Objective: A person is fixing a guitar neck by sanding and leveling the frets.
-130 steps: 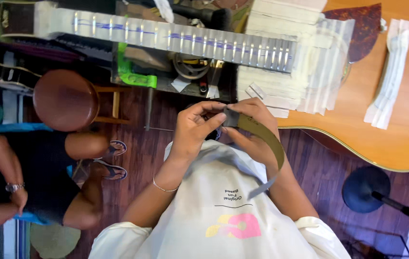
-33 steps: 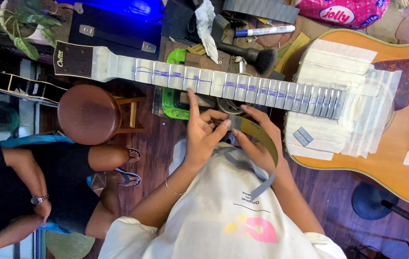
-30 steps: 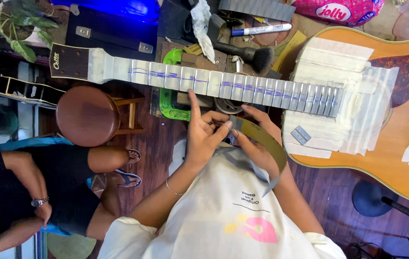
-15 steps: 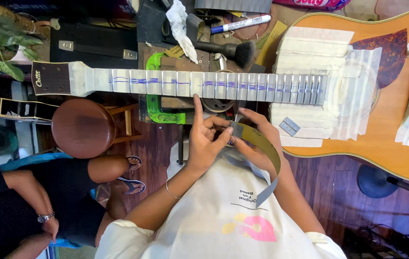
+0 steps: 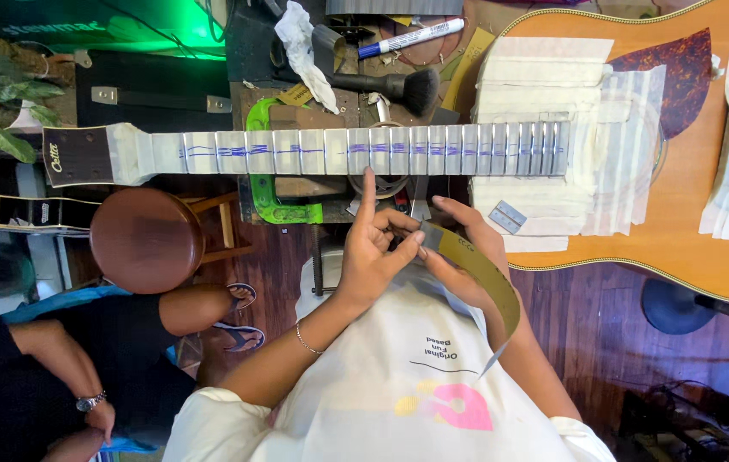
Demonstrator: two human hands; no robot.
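**At 6 o'clock of the neck: strip end pinched, grip unchanged**

Just below the taped guitar neck (image 5: 339,152), no contact with it. Left hand (image 5: 373,257) grasping the near end of the olive strip (image 5: 488,278) between thumb and middle fingers, index finger sticking straight up toward 12. Right hand (image 5: 467,257) closed round the same end from 3 o'clock, supporting from behind. Rest of the strip arcing away toward 4 o'clock and tapering to a point over the white shirt (image 5: 398,376).

Against four seconds back: both hands then folded over the end, no raised finger. Index up for the last second, same pinch throughout. Otherwise only a shifted view, neck now nearer the knuckles in frame.

Reads as fine fiddling at the strip's end, not yet applied to anything.

Around: green clamp (image 5: 260,184) at 10 o'clock of the hands, round wooden stool (image 5: 146,241) at 9, brush (image 5: 390,85) and marker (image 5: 411,38) at 12 beyond the neck, guitar body (image 5: 698,222) at 2 to 3. Another person's arm with a wristwatch (image 5: 91,400) at 8, well apart.
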